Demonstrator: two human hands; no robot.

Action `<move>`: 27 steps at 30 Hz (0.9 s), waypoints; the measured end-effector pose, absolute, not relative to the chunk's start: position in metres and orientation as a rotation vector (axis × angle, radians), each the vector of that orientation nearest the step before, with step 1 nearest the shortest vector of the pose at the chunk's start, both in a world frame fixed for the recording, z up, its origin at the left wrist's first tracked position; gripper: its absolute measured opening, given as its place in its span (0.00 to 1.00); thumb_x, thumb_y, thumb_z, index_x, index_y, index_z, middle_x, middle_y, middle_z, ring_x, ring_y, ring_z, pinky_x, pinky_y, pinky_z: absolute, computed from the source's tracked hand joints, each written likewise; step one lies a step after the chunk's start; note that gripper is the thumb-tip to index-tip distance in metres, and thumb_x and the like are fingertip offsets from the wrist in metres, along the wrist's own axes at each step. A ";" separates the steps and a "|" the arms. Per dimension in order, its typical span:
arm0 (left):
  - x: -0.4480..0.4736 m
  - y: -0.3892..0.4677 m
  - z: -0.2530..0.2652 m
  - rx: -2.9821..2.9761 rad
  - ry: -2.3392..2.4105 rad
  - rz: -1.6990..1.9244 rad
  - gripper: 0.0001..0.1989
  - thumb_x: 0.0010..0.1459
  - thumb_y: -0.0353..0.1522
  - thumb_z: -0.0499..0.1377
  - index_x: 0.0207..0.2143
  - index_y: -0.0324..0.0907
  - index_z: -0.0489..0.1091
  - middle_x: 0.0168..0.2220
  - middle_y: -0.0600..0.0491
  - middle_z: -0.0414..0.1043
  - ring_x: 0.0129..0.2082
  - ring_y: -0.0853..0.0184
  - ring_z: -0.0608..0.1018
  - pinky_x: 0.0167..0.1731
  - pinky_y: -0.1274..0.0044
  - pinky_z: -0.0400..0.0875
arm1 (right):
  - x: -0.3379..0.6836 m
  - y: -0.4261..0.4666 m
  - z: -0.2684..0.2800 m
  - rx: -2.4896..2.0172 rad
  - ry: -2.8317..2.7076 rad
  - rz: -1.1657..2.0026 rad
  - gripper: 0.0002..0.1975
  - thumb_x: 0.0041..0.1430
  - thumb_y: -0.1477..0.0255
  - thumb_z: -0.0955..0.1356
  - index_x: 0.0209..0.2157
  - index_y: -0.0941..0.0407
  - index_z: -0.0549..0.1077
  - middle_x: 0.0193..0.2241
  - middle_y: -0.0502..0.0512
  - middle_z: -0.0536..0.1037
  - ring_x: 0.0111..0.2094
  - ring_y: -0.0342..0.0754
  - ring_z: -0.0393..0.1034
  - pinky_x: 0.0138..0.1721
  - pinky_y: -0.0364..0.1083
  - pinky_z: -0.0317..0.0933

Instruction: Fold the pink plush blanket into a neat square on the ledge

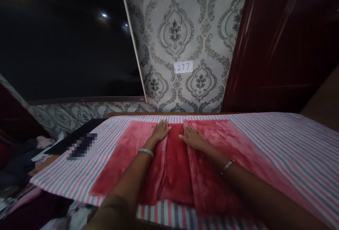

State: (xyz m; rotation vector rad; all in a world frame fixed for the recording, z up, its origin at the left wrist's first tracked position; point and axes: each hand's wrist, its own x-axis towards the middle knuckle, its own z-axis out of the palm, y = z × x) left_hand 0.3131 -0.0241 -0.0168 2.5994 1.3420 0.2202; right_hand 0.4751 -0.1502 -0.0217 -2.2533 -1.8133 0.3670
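Observation:
A red and pink plush cloth (pixel 178 166) lies on a striped sheet (pixel 286 134), with its left and right sides folded in toward the middle. Between the two folds runs a darker red strip. My left hand (pixel 160 131) rests flat on the far end of the left fold, fingers stretched out. On the far end of the right fold, my right hand (pixel 194 138) also lies flat, its fingers spread and thumb pointing left. Neither hand grips the cloth. Each wrist wears a bracelet.
A large dark screen (pixel 71 43) hangs at the left. Patterned wallpaper with a "277" paper label (pixel 183 67) is straight ahead, and a dark red glossy panel (pixel 275 43) stands at the right. Piled clothes (pixel 39 201) lie low at the left, beyond the sheet's edge.

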 end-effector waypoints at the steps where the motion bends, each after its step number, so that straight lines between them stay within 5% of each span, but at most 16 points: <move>1: 0.307 -0.031 -0.014 2.600 1.298 0.229 0.32 0.68 0.44 0.44 0.69 0.39 0.49 0.72 0.42 0.47 0.72 0.59 0.51 0.67 0.64 0.48 | 0.470 -0.162 -0.024 -2.234 -1.827 0.343 0.36 0.69 0.56 0.55 0.71 0.61 0.49 0.70 0.67 0.48 0.71 0.60 0.41 0.66 0.63 0.41; 16: 0.262 -0.150 -0.049 2.826 1.396 0.286 0.35 0.66 0.45 0.49 0.70 0.39 0.50 0.72 0.38 0.46 0.71 0.50 0.49 0.67 0.53 0.43 | 0.427 -0.252 -0.056 -2.168 -1.892 -0.007 0.33 0.68 0.58 0.60 0.69 0.57 0.55 0.70 0.64 0.49 0.71 0.57 0.38 0.69 0.60 0.32; 24: 0.256 -0.149 -0.036 2.735 1.349 0.238 0.34 0.65 0.45 0.52 0.69 0.42 0.54 0.72 0.41 0.45 0.72 0.53 0.47 0.68 0.56 0.41 | 0.428 -0.255 -0.057 -2.123 -1.904 -0.085 0.32 0.69 0.57 0.59 0.68 0.58 0.57 0.69 0.66 0.54 0.70 0.58 0.42 0.68 0.61 0.35; 27: 0.242 -0.151 -0.022 2.569 1.145 0.348 0.29 0.66 0.42 0.51 0.67 0.42 0.59 0.70 0.45 0.53 0.70 0.59 0.55 0.68 0.62 0.49 | 0.429 -0.254 -0.058 -2.110 -1.899 -0.078 0.32 0.69 0.57 0.59 0.69 0.57 0.57 0.69 0.65 0.53 0.70 0.57 0.42 0.68 0.61 0.35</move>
